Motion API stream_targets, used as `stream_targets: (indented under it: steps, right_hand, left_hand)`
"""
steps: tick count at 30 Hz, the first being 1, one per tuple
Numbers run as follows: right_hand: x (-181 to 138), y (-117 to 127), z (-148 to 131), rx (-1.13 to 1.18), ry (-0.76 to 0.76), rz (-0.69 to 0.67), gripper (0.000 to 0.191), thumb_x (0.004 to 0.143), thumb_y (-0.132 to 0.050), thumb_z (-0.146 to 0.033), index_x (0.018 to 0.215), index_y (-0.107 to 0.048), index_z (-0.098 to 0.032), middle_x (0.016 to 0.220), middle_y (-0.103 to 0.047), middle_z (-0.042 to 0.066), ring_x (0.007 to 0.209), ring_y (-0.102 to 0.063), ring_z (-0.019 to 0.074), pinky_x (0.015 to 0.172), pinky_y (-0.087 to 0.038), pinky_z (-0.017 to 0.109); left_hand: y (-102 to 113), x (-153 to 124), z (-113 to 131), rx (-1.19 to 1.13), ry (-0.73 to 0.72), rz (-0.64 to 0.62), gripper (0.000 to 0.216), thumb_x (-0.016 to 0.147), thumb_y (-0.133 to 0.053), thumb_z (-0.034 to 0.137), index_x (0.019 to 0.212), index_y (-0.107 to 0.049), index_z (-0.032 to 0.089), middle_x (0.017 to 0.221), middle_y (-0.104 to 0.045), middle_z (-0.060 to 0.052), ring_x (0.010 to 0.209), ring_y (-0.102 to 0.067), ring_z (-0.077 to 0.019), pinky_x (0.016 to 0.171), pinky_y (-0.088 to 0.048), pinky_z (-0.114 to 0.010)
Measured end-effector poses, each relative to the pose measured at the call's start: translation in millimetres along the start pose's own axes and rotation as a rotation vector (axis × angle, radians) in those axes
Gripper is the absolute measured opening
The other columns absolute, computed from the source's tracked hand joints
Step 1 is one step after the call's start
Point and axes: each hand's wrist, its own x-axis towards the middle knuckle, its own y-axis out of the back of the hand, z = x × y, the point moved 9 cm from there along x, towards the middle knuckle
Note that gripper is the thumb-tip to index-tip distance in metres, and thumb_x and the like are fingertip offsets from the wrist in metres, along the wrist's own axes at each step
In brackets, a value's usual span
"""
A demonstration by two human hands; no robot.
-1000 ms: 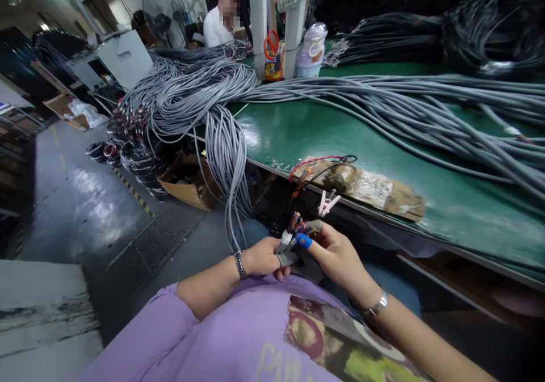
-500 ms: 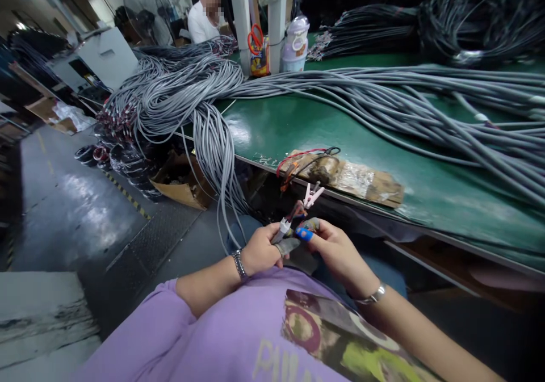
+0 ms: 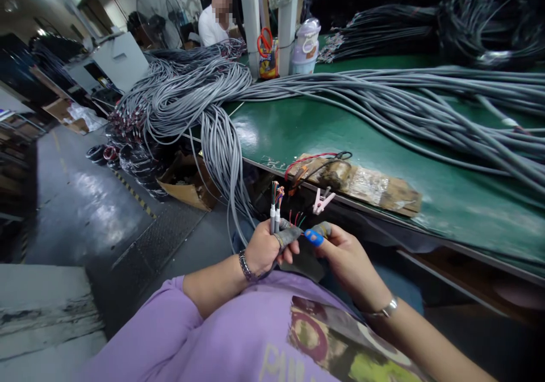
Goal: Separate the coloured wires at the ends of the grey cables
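Observation:
My left hand [image 3: 266, 247] is closed around grey cables [image 3: 275, 221] with white-wrapped ends, held upright, their thin coloured wires fanning out at the top. A grey cover sits on its thumb. Thin red and green wires [image 3: 297, 219] stick up between the two hands. My right hand [image 3: 340, 251], with a blue cover on the thumb and a grey one on a finger, pinches the end of a thin wire beside the left thumb. Just beyond the hands, a pale pink clothespin [image 3: 323, 201] hangs at the table edge. Palms and lower cable lengths are hidden.
A taped wooden board [image 3: 366, 186] with red and black leads lies along the edge of the green table [image 3: 293, 124]. Grey cable bundles [image 3: 191, 89] cross the table and hang off its left side. A cardboard box [image 3: 187, 183] stands below. A person [image 3: 215, 19] sits behind.
My left hand has turned the cables upright, so their wire ends now point up. Thin red and green wires now show between my hands. The whole view has shifted slightly.

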Motion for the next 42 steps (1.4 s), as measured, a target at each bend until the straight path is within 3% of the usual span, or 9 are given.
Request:
stream_targets:
  steps: [4,8,14,21,27,37,42]
  right_hand:
    - [-4,-1,-5,-0.066,0.054,-0.028,0.036,0.068,-0.074,-0.050,0.063,-0.057,-0.019,0.055,-0.049,-0.003,0.053,-0.039,0.0108,0.050,-0.034,0.025]
    - [-1,0,-3,-0.079,0.014,-0.072,0.038,0.070,-0.070,-0.054,0.065,-0.059,-0.019,0.055,-0.051,-0.002,0.053,-0.042,0.0114,0.051,-0.038,0.025]
    - [8,-3,-10,-0.028,-0.024,-0.087,0.037,0.065,-0.076,-0.050,0.084,-0.067,-0.020,0.082,-0.068,0.004,0.072,-0.058,0.0173,0.063,-0.047,0.028]
    - [8,-17,9,0.228,-0.179,-0.180,0.028,0.065,-0.079,-0.040,0.082,-0.070,-0.020,0.077,-0.069,0.002,0.068,-0.060,0.0154,0.067,-0.048,0.028]
    - [9,-15,14,0.232,-0.183,-0.195,0.029,0.064,-0.081,-0.040,0.080,-0.068,-0.020,0.074,-0.068,0.001,0.063,-0.058,0.0139,0.062,-0.046,0.026]
    - [5,-8,23,0.290,-0.236,-0.066,0.028,0.058,-0.082,-0.039,0.070,-0.066,-0.020,0.069,-0.064,-0.001,0.063,-0.056,0.0137,0.064,-0.046,0.027]
    - [8,-1,25,0.422,-0.282,-0.025,0.030,0.061,-0.081,-0.041,0.070,-0.063,-0.020,0.064,-0.060,-0.001,0.054,-0.050,0.0115,0.054,-0.043,0.026]
  left_hand:
    - [4,0,1,-0.020,0.001,0.057,0.042,0.068,-0.070,0.053,0.065,-0.051,0.016,0.049,-0.056,0.003,0.031,-0.043,-0.0055,0.029,-0.023,-0.017]
    - [6,2,4,0.040,-0.014,0.060,0.040,0.070,-0.070,0.051,0.064,-0.051,0.016,0.046,-0.052,0.005,0.029,-0.039,-0.0045,0.029,-0.022,-0.017]
    - [-4,2,2,0.184,-0.020,-0.025,0.039,0.070,-0.069,0.048,0.058,-0.051,0.015,0.045,-0.050,0.004,0.030,-0.038,-0.0042,0.030,-0.024,-0.017]
    - [-10,0,-5,0.214,0.053,-0.099,0.041,0.069,-0.070,0.049,0.056,-0.051,0.015,0.045,-0.050,0.004,0.030,-0.038,-0.0043,0.031,-0.025,-0.018]
    - [-12,-2,-10,0.238,0.109,-0.129,0.046,0.066,-0.071,0.056,0.057,-0.051,0.015,0.047,-0.051,0.003,0.031,-0.038,-0.0043,0.031,-0.026,-0.018]
    - [-6,-1,-10,0.190,0.081,-0.077,0.047,0.066,-0.070,0.057,0.060,-0.052,0.015,0.047,-0.051,0.004,0.030,-0.039,-0.0045,0.030,-0.026,-0.017]
    - [-10,-6,-10,0.213,0.106,-0.113,0.046,0.065,-0.072,0.056,0.060,-0.053,0.015,0.045,-0.051,0.004,0.030,-0.038,-0.0038,0.031,-0.027,-0.017]
